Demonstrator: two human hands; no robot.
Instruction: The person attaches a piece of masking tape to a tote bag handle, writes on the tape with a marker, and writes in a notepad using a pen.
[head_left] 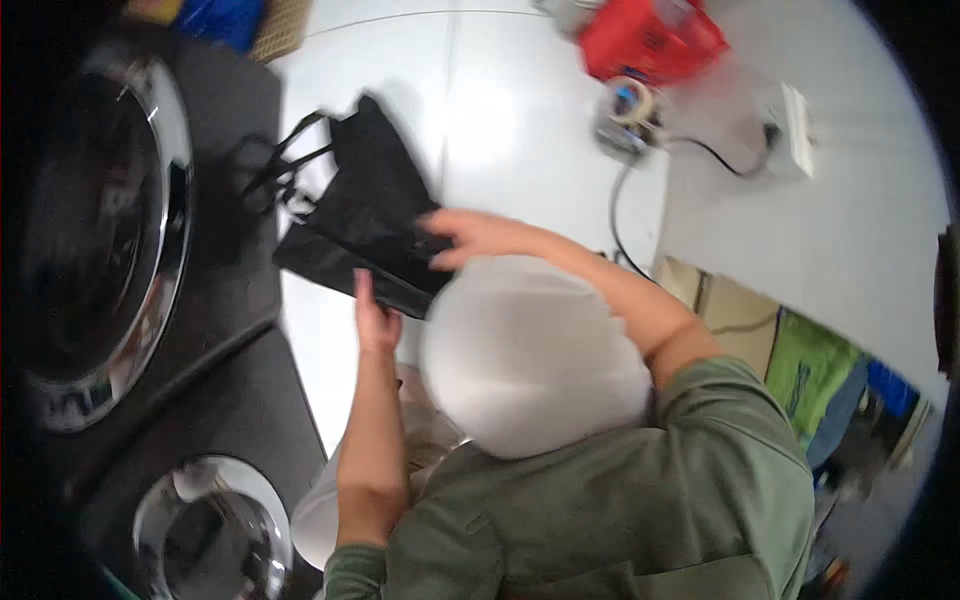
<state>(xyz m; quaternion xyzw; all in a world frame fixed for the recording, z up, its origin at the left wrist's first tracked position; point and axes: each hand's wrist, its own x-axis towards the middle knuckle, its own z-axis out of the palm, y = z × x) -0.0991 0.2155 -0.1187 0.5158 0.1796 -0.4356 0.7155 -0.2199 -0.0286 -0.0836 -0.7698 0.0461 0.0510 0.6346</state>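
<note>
A black bag (375,190) with loop handles lies tilted over the white surface, its handles toward the left. My left hand (376,318) is at the bag's lower edge, with one digit stretched up along the fabric and the other fingers partly hidden; it appears to grip the edge. At the bag's right side, my right hand (475,235) touches or nearly touches the fabric, its fingers apart and blurred by motion. A white rounded cap (530,350) covers the view just below my right hand.
Two shiny round-rimmed objects, one large (172,200) and one smaller (275,515), stand on dark surfaces at the left. A red bag (650,42), a tape roll (632,100) and a black cable (617,215) are at the upper right. A green bag (812,370) is at the right.
</note>
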